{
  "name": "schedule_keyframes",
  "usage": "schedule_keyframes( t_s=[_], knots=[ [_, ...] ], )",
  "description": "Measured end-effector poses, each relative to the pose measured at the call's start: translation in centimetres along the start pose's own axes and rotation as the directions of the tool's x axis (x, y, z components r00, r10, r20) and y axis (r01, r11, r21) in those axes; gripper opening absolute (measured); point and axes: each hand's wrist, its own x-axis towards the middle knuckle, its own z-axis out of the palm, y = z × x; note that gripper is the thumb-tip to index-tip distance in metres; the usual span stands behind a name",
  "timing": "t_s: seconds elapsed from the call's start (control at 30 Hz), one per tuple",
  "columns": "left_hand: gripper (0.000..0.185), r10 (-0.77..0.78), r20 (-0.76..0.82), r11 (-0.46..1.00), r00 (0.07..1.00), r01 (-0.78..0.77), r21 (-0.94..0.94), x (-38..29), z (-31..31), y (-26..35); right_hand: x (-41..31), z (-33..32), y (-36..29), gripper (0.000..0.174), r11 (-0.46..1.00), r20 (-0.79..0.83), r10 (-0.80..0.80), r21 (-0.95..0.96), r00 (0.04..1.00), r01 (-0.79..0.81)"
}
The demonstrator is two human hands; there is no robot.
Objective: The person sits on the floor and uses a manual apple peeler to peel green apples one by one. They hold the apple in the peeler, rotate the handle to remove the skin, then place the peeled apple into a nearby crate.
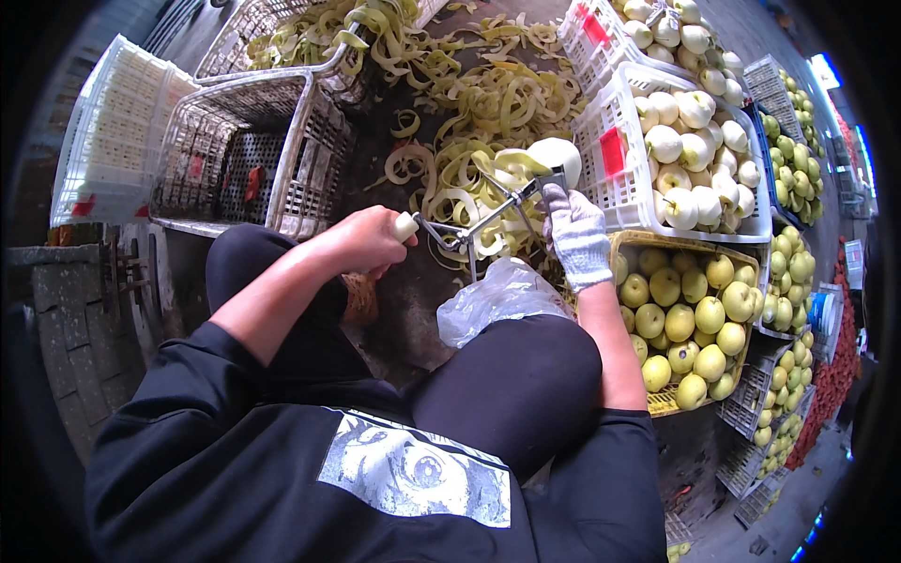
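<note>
A hand-cranked metal fruit peeler (490, 217) stands in front of my knees. My bare left hand (373, 241) is closed around its pale crank handle (406, 227). At the far end of the peeler, a large white peeled fruit (556, 160) sits with a strip of green peel (524, 161) beside it. My right hand (574, 229), in a white knit glove, holds a dark flat part of the peeler (553, 180) just below the fruit. Long curls of peel (507, 98) lie heaped beneath and beyond the peeler.
At the right, a white crate (612, 204) holds peeled fruit and a yellow crate (747, 264) holds unpeeled yellow-green pears. A dirty, empty-looking plastic crate (292, 151) stands at the left, beside stacked white crates (116, 141). A plastic bag (496, 299) lies against my right knee.
</note>
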Motion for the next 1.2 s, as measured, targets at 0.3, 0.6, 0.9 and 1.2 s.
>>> schedule_keyframes(
  t_s=[0.3, 0.6, 0.9, 1.2],
  knots=[
    [0.033, 0.124, 0.178, 0.992, 0.976, -0.116, -0.059, -2.6, 1.0, 1.7, 0.1, 0.1, 1.2, 0.019, 0.910, -0.079, -0.293, -0.330, 0.953, 0.252],
    [0.028, 0.182, 0.168, 0.983, 0.969, -0.175, -0.053, 7.8, 7.5, -5.7, -2.2, -3.9, -2.6, 0.024, 0.883, -0.446, 0.267, 0.468, 0.854, -0.032],
    [0.020, 0.293, -0.098, 0.941, 0.951, -0.270, 0.203, 6.6, 7.5, -3.9, 3.7, 0.8, -8.0, 0.074, 0.913, -0.303, 0.206, -0.283, 0.930, -0.294],
    [0.022, 0.280, -0.190, 0.946, 0.941, -0.236, 0.224, 7.7, 9.9, -4.5, 6.0, -2.4, -7.2, 0.072, 0.902, -0.345, 0.146, -0.339, 0.927, -0.269]
  ],
)
